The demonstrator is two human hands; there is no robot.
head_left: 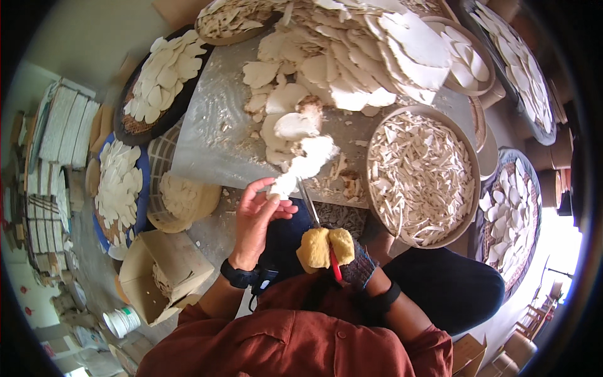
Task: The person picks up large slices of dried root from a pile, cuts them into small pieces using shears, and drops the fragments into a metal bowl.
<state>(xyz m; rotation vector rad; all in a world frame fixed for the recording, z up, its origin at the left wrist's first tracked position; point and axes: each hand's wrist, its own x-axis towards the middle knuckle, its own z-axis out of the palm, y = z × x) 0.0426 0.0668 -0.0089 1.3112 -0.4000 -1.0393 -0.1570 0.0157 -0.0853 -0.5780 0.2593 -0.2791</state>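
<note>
Trimming looks to be the step in hand: left hand (259, 210) pinches the white slice (306, 164) by its lower end, over the near edge of the metal table (204, 129). Gloved right hand (357, 267) grips the red-handled cutting tool (337, 271), its blade just beside the slice — contact unclear — so the next move probably calls for a steady pinch, fingertips clear.

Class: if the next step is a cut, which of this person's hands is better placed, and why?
Probably the right hand: it holds the red-handled metal tool, apparently scissors, its tip near the bright white, irregular piece. The left hand is pinching that piece.
</note>
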